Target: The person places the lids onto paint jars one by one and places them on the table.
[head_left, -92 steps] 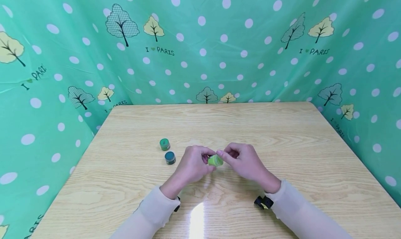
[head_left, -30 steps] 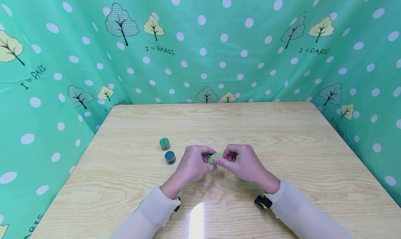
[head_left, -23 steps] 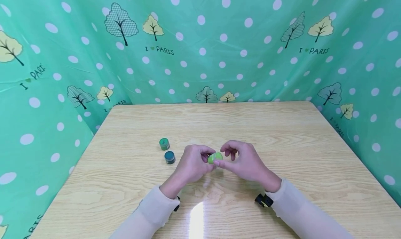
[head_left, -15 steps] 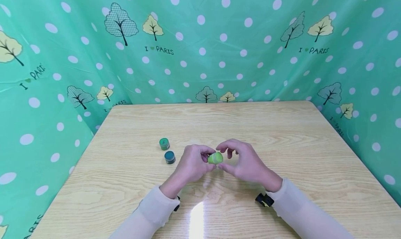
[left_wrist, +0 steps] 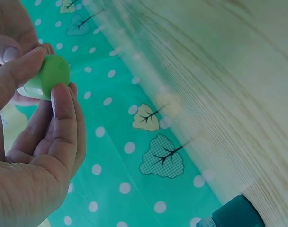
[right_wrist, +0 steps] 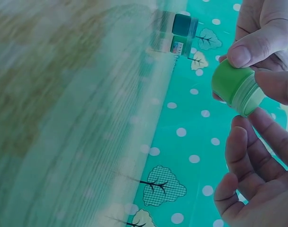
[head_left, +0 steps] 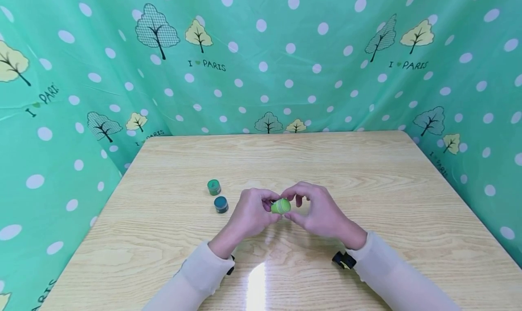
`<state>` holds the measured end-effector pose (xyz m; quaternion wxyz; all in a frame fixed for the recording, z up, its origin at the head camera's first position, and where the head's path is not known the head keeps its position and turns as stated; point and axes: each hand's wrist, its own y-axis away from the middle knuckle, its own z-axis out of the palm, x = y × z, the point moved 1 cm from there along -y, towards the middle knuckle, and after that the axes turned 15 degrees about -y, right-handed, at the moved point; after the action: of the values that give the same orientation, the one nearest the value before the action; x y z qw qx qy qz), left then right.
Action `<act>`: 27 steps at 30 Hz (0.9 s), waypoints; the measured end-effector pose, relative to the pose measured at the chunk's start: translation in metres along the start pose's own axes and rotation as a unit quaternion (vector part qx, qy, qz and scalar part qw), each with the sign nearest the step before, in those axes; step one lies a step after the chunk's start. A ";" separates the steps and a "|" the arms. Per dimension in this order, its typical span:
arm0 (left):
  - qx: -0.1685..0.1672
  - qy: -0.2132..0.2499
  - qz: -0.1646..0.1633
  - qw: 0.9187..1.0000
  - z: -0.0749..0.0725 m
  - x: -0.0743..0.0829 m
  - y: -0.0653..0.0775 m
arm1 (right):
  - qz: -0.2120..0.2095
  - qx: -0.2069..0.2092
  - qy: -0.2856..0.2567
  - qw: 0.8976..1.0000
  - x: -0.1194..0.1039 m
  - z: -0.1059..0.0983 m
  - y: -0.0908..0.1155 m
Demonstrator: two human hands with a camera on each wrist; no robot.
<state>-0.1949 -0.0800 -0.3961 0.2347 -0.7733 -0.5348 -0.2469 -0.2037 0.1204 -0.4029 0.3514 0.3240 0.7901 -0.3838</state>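
Note:
A small light-green jar point(head_left: 280, 206) lies tilted on its side between both hands, above the table. My left hand point(head_left: 253, 211) grips its solid green end, thumb on one side and fingertips on the other, as the left wrist view shows on the green end point(left_wrist: 58, 71). From the right, my right hand point(head_left: 320, 209) has its thumb and index fingertip on opposite sides of the other end. In the right wrist view, that end shows a clear, ridged rim point(right_wrist: 248, 97); the remaining right fingers are loosely bent below it.
Two small jars stand left of the hands on the wooden table point(head_left: 346, 166): a green-topped jar point(head_left: 214, 187) and, nearer, a dark teal-topped jar point(head_left: 221, 204). Behind the table hangs a green dotted curtain point(head_left: 244, 53).
The right fingers, curled beside the jar with the thumb across it one second ago, have spread and now sit around its end. The left hand stays in place with its grip.

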 end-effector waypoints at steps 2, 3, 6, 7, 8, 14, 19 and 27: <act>0.000 0.000 0.000 1.000 0.000 0.000 0.000 | 0.001 0.002 -0.002 1.000 0.000 0.000 0.000; 0.000 0.001 0.000 1.000 0.000 0.000 0.000 | 0.001 0.003 -0.003 1.000 0.000 0.000 0.000; 0.002 0.000 0.002 1.000 0.000 0.000 0.000 | 0.003 0.008 -0.003 1.000 0.001 0.001 0.000; 0.003 0.001 0.002 1.000 0.000 0.000 0.000 | 0.004 0.010 -0.002 1.000 0.001 0.001 0.001; 0.003 0.000 0.003 1.000 0.000 0.001 0.000 | 0.005 0.012 0.001 1.000 0.001 0.001 0.001; 0.003 -0.004 0.001 1.000 0.001 0.001 0.000 | 0.011 0.024 0.012 1.000 0.004 0.003 0.000; 0.002 -0.009 0.004 1.000 0.001 0.000 0.000 | 0.023 0.029 0.026 0.999 0.004 0.004 0.000; 0.006 -0.027 0.010 1.000 0.003 0.001 0.000 | 0.028 0.041 0.057 0.997 0.006 0.006 0.001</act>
<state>-0.1945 -0.0778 -0.3976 0.2274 -0.7837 -0.5345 -0.2200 -0.2040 0.1171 -0.4105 0.3028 0.3820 0.7827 -0.3869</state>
